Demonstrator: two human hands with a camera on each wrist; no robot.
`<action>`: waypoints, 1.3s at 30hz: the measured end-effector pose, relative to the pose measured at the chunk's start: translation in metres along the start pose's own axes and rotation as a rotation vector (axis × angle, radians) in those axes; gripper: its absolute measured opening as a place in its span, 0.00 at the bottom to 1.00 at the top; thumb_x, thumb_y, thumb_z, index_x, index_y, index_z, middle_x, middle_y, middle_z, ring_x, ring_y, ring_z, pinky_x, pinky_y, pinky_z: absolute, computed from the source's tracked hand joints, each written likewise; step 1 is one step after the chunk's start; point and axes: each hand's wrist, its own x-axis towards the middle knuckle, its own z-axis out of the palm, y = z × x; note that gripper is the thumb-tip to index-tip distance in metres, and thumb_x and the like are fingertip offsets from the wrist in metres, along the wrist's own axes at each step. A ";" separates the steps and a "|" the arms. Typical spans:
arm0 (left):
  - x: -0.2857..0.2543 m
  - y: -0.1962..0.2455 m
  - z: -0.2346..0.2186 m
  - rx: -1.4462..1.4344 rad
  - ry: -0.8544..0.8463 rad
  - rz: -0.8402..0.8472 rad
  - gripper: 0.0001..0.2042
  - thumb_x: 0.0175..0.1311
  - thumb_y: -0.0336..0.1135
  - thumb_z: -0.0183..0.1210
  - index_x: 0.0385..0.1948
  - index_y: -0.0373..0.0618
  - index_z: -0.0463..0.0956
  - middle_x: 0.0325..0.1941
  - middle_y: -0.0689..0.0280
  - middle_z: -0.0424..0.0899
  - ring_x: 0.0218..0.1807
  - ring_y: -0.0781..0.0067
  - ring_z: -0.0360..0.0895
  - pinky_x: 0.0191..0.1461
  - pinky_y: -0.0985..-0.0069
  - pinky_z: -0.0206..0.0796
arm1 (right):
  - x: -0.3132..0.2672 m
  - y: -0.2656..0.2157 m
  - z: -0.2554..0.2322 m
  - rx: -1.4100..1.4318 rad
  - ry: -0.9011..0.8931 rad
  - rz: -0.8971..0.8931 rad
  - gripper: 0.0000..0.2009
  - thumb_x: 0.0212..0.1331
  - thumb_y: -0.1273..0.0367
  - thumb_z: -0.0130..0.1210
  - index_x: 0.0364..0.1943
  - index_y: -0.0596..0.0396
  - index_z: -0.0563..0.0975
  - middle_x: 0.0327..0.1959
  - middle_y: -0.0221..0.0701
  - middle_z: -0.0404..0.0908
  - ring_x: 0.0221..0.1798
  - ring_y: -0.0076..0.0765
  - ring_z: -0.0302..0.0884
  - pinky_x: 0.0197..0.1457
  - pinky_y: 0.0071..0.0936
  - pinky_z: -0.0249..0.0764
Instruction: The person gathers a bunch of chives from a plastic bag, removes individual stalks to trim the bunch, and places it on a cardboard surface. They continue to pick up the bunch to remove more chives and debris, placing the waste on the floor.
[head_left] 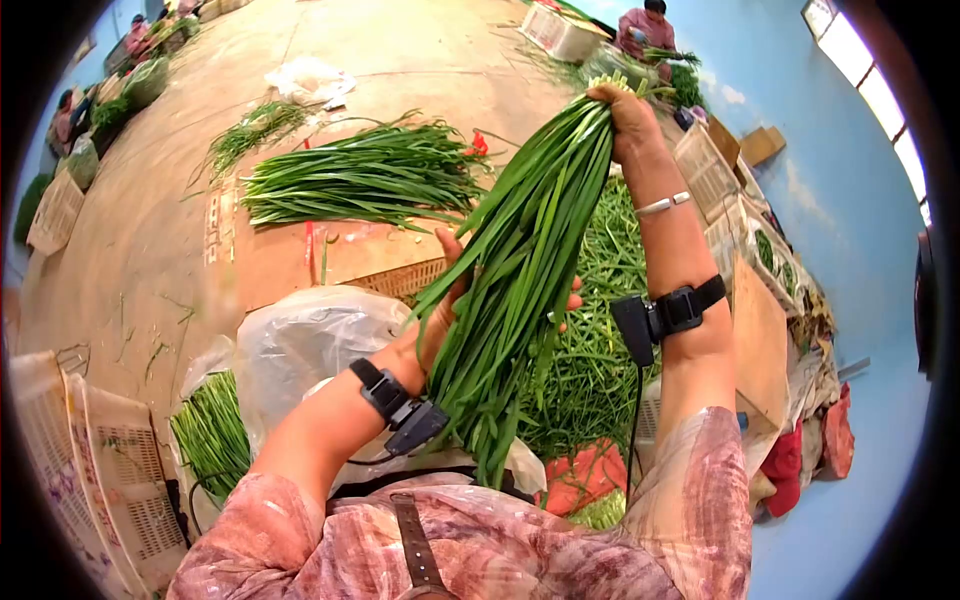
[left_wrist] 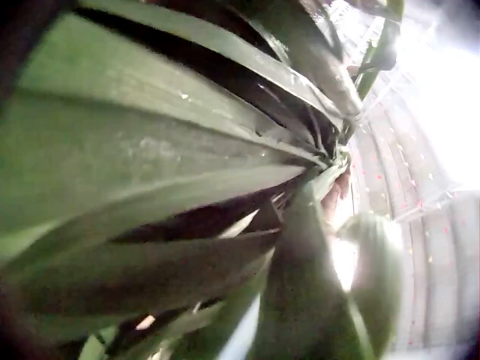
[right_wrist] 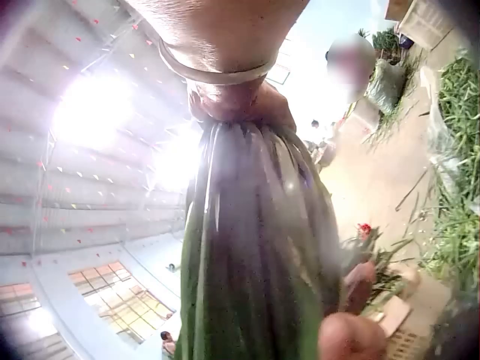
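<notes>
A long bunch of flat green leaves [head_left: 530, 240] hangs at a slant, its pale cut ends at the top. My right hand [head_left: 630, 120] grips it just below those ends; the right wrist view shows that hand [right_wrist: 244, 105] closed round the gathered stems [right_wrist: 255, 187]. Lower down, my left hand [head_left: 440, 320] cups the bunch from behind, thumb on the left side and fingertips showing past the right edge. Leaves [left_wrist: 150, 150] fill most of the left wrist view, hiding most of the left hand there.
Another leaf pile [head_left: 360, 175] lies on a board [head_left: 350, 255] ahead. Loose greens [head_left: 610, 330] heap below the bunch. Clear plastic [head_left: 310, 335] and bagged greens [head_left: 212, 430] are at left, beside crates [head_left: 125, 470]. More crates [head_left: 705, 170] line the right wall; people sit farther off.
</notes>
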 end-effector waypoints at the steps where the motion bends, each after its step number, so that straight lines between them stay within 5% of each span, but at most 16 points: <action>1: -0.002 -0.002 0.001 0.017 0.026 -0.002 0.56 0.33 0.81 0.41 0.61 0.42 0.55 0.56 0.46 0.66 0.57 0.50 0.66 0.60 0.58 0.59 | -0.001 0.010 -0.010 -0.007 0.036 0.021 0.02 0.48 0.75 0.53 0.23 0.59 0.72 0.18 0.34 0.75 0.18 0.35 0.74 0.22 0.31 0.76; 5: 0.001 -0.015 -0.008 0.075 0.107 -0.018 0.52 0.35 0.77 0.47 0.60 0.43 0.56 0.56 0.50 0.67 0.54 0.55 0.70 0.56 0.62 0.65 | -0.004 0.041 -0.040 0.073 0.132 0.157 0.03 0.48 0.75 0.53 0.22 0.58 0.72 0.17 0.34 0.74 0.17 0.36 0.73 0.21 0.33 0.76; 7: 0.006 -0.028 -0.036 -0.006 -0.019 -0.059 0.48 0.40 0.70 0.54 0.60 0.42 0.56 0.57 0.50 0.67 0.55 0.57 0.69 0.53 0.67 0.69 | 0.009 0.061 -0.062 0.153 0.181 0.178 0.03 0.43 0.79 0.56 0.21 0.63 0.72 0.18 0.36 0.75 0.18 0.36 0.74 0.19 0.34 0.74; 8: -0.002 -0.023 -0.027 -0.192 0.073 -0.198 0.39 0.45 0.55 0.63 0.57 0.41 0.60 0.53 0.52 0.71 0.51 0.62 0.73 0.49 0.71 0.72 | 0.011 0.068 -0.069 0.184 0.212 0.186 0.03 0.43 0.79 0.56 0.21 0.63 0.72 0.18 0.37 0.75 0.18 0.37 0.74 0.20 0.34 0.74; 9: -0.002 -0.021 -0.031 -0.192 0.078 -0.206 0.39 0.45 0.55 0.63 0.57 0.41 0.60 0.53 0.52 0.71 0.51 0.62 0.73 0.49 0.71 0.72 | 0.012 0.075 -0.075 0.214 0.242 0.196 0.03 0.43 0.79 0.56 0.20 0.63 0.72 0.18 0.37 0.75 0.18 0.37 0.74 0.20 0.34 0.74; 12: 0.010 -0.017 -0.030 0.242 0.368 -0.354 0.24 0.43 0.29 0.61 0.48 0.38 0.68 0.37 0.57 0.79 0.30 0.73 0.76 0.34 0.78 0.73 | 0.011 0.088 -0.089 0.261 0.292 0.203 0.03 0.42 0.80 0.56 0.21 0.64 0.73 0.18 0.37 0.75 0.18 0.38 0.74 0.21 0.35 0.75; 14: 0.019 -0.014 -0.044 0.297 0.354 -0.388 0.22 0.43 0.28 0.61 0.44 0.38 0.70 0.34 0.57 0.79 0.27 0.74 0.75 0.32 0.79 0.71 | 0.007 0.092 -0.101 0.310 0.357 0.167 0.03 0.43 0.80 0.56 0.23 0.64 0.73 0.20 0.37 0.75 0.19 0.38 0.74 0.23 0.36 0.75; 16: 0.025 -0.011 -0.054 0.401 0.394 -0.416 0.10 0.44 0.25 0.59 0.31 0.36 0.75 0.27 0.57 0.80 0.22 0.74 0.75 0.27 0.80 0.69 | 0.006 0.091 -0.122 0.440 0.195 0.162 0.09 0.48 0.70 0.59 0.28 0.60 0.73 0.25 0.36 0.76 0.25 0.38 0.76 0.31 0.35 0.78; 19: 0.033 0.020 -0.040 0.516 0.270 -0.420 0.18 0.39 0.27 0.62 0.36 0.34 0.71 0.26 0.58 0.77 0.22 0.73 0.73 0.27 0.79 0.66 | -0.055 0.039 -0.122 0.572 -0.211 -0.023 0.22 0.51 0.54 0.58 0.42 0.56 0.73 0.42 0.38 0.77 0.41 0.39 0.76 0.49 0.39 0.75; 21: 0.042 0.032 -0.060 0.585 0.398 -0.565 0.21 0.37 0.26 0.61 0.39 0.35 0.70 0.24 0.58 0.77 0.20 0.70 0.73 0.26 0.77 0.67 | -0.053 0.052 -0.135 0.522 -0.182 0.002 0.19 0.55 0.55 0.54 0.40 0.57 0.72 0.40 0.42 0.77 0.44 0.42 0.75 0.48 0.40 0.76; 23: 0.046 0.046 -0.026 0.835 0.299 -0.479 0.25 0.37 0.25 0.61 0.44 0.34 0.67 0.25 0.56 0.77 0.21 0.67 0.75 0.26 0.74 0.69 | -0.053 0.067 -0.140 0.603 -0.171 0.025 0.18 0.56 0.55 0.53 0.42 0.55 0.72 0.45 0.40 0.76 0.48 0.42 0.73 0.51 0.44 0.74; 25: 0.037 0.060 -0.023 0.934 0.368 -0.475 0.31 0.36 0.24 0.61 0.50 0.34 0.63 0.30 0.55 0.77 0.26 0.63 0.78 0.32 0.70 0.73 | -0.071 0.075 -0.141 0.574 -0.042 -0.160 0.15 0.56 0.60 0.52 0.44 0.50 0.74 0.40 0.32 0.78 0.40 0.36 0.76 0.44 0.34 0.73; 29: 0.018 0.087 -0.002 0.825 0.338 -0.497 0.30 0.38 0.21 0.59 0.51 0.31 0.62 0.39 0.52 0.76 0.27 0.62 0.78 0.33 0.71 0.73 | -0.085 0.112 -0.163 0.590 -0.036 -0.059 0.13 0.55 0.62 0.53 0.42 0.50 0.74 0.34 0.30 0.79 0.31 0.31 0.76 0.36 0.32 0.73; 31: 0.012 0.092 -0.010 0.805 0.363 -0.469 0.30 0.37 0.24 0.60 0.50 0.31 0.63 0.34 0.54 0.76 0.24 0.66 0.76 0.28 0.73 0.71 | -0.098 0.113 -0.141 0.462 0.122 0.072 0.16 0.54 0.64 0.54 0.46 0.54 0.72 0.33 0.29 0.78 0.29 0.28 0.75 0.32 0.29 0.73; 33: -0.001 0.102 -0.015 0.794 0.281 -0.541 0.30 0.37 0.27 0.61 0.48 0.32 0.64 0.28 0.56 0.75 0.20 0.69 0.74 0.23 0.77 0.68 | -0.106 0.103 -0.121 0.621 0.001 -0.049 0.22 0.51 0.71 0.58 0.51 0.59 0.68 0.33 0.32 0.78 0.29 0.27 0.75 0.27 0.20 0.75; 39: -0.017 0.115 -0.008 0.706 0.413 -0.484 0.29 0.34 0.28 0.66 0.45 0.34 0.65 0.24 0.55 0.72 0.14 0.70 0.65 0.14 0.77 0.58 | -0.097 0.124 -0.131 0.457 -0.011 -0.055 0.17 0.54 0.77 0.53 0.50 0.62 0.69 0.31 0.36 0.79 0.28 0.28 0.78 0.28 0.22 0.78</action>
